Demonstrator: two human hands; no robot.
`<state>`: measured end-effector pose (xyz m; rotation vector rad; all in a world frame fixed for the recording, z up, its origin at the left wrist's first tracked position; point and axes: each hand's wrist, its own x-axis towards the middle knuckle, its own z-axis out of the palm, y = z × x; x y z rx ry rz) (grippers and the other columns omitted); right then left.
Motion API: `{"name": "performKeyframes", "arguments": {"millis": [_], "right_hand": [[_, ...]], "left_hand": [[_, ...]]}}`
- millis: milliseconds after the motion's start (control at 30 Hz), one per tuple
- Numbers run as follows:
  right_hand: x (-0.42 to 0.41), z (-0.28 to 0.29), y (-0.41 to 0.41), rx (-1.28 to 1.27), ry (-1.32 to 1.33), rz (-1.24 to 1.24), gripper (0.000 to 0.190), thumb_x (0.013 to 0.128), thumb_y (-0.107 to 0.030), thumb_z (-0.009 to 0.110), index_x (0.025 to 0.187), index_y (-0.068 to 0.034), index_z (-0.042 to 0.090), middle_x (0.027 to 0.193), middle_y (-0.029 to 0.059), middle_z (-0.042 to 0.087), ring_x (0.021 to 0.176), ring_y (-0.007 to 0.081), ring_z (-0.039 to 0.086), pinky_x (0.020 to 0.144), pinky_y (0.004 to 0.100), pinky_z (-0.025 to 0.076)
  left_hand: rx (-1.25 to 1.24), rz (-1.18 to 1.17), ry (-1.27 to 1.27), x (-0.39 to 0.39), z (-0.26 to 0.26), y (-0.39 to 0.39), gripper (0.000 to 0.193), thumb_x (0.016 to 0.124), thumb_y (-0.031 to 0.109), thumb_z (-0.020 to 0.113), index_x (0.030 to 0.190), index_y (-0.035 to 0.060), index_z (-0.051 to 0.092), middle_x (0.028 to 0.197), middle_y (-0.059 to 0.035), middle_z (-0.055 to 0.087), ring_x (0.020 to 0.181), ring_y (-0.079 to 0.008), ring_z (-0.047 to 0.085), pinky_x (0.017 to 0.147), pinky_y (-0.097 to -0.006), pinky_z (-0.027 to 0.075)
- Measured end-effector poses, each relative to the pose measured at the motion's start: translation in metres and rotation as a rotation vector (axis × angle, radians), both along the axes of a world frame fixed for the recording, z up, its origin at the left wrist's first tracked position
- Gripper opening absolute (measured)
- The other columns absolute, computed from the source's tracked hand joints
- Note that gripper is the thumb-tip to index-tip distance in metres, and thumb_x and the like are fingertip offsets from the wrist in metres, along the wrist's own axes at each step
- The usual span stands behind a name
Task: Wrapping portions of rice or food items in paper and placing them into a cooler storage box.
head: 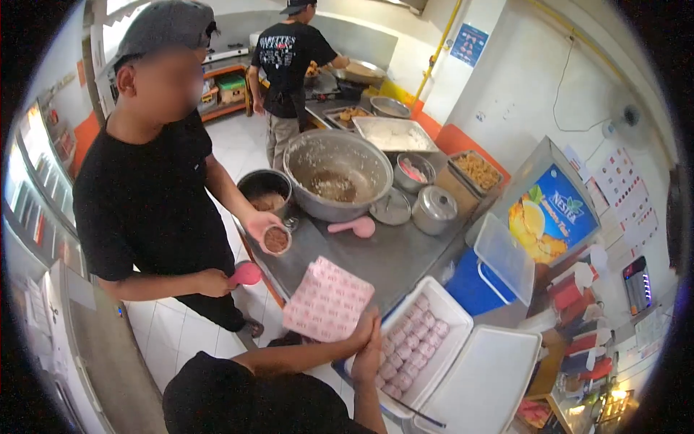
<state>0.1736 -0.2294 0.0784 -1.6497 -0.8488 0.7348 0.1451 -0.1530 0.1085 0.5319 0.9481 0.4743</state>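
Note:
My left hand (pixel 364 329) and my right hand (pixel 368 355) meet palm to palm between a stack of pink printed wrapping paper (pixel 328 298) and an open white-lined cooler box (pixel 464 320). Whatever may lie between the palms is hidden. Rows of round pink-wrapped items (pixel 413 343) fill much of the cooler. Across the metal table (pixel 303 238), a co-worker holds a small cup of brown food (pixel 276 239) in one hand and a pink scoop (pixel 246 273) in the other.
A large metal basin (pixel 339 173), a dark pot (pixel 265 190), a pink ladle (pixel 352 228) and a lidded pot (pixel 435 210) stand on the table. The cooler's white lid (pixel 482 380) and a blue cooler (pixel 477 282) are at right. Another person works at the stove behind.

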Motion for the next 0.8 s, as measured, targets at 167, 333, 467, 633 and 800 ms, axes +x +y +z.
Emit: {"name": "performKeyframes", "arguments": {"millis": [167, 333, 467, 633, 800], "right_hand": [[0.021, -0.049, -0.070, 0.441, 1.034, -0.096, 0.053, 0.105, -0.044, 0.034, 0.140, -0.005, 0.042, 0.110, 0.0015, 0.058, 0.102, 0.0201, 0.055, 0.098, 0.0368, 0.043], [-0.060, 0.018, -0.115, 0.429, 0.695, 0.004, 0.056, 0.106, -0.032, 0.031, 0.151, 0.001, 0.023, 0.156, 0.0143, 0.026, 0.143, 0.0280, 0.026, 0.118, 0.0395, 0.018], [-0.048, 0.071, -0.105, 0.184, 0.609, -0.133, 0.057, 0.106, -0.034, 0.034, 0.150, 0.001, 0.027, 0.151, 0.0145, 0.035, 0.138, 0.0265, 0.034, 0.116, 0.0366, 0.023], [-0.001, -0.042, -0.094, 0.387, 0.652, -0.100, 0.059, 0.105, -0.040, 0.033, 0.149, 0.000, 0.030, 0.149, 0.0143, 0.038, 0.135, 0.0245, 0.037, 0.114, 0.0347, 0.026], [-0.055, -0.010, -0.089, 0.095, 0.518, 0.222, 0.074, 0.100, -0.059, 0.033, 0.147, -0.001, 0.033, 0.138, 0.0127, 0.049, 0.124, 0.0225, 0.048, 0.107, 0.0349, 0.036]], "left_hand": [[0.520, -0.266, 0.090, -0.020, 0.017, -0.097, 0.063, 0.103, 0.043, 0.030, 0.147, -0.0025, 0.029, 0.150, -0.0230, 0.032, 0.141, -0.0284, 0.028, 0.117, -0.0372, 0.021], [0.343, 0.091, -0.054, -0.013, 0.036, -0.072, 0.078, 0.099, 0.058, 0.032, 0.149, -0.0018, 0.028, 0.146, -0.0177, 0.038, 0.135, -0.0248, 0.034, 0.114, -0.0330, 0.021], [0.333, -0.014, -0.064, -0.017, -0.032, -0.106, 0.073, 0.102, 0.053, 0.030, 0.149, -0.0036, 0.026, 0.150, -0.0181, 0.033, 0.137, -0.0272, 0.033, 0.115, -0.0321, 0.020], [0.555, -0.050, 0.021, -0.027, -0.040, -0.155, 0.066, 0.104, 0.046, 0.031, 0.148, -0.0029, 0.028, 0.150, -0.0175, 0.032, 0.142, -0.0266, 0.028, 0.117, -0.0314, 0.018], [0.489, 0.214, 0.136, -0.076, -0.083, -0.056, 0.062, 0.100, 0.043, 0.042, 0.143, -0.0008, 0.041, 0.140, -0.0140, 0.048, 0.128, -0.0233, 0.044, 0.111, -0.0323, 0.028]]}}
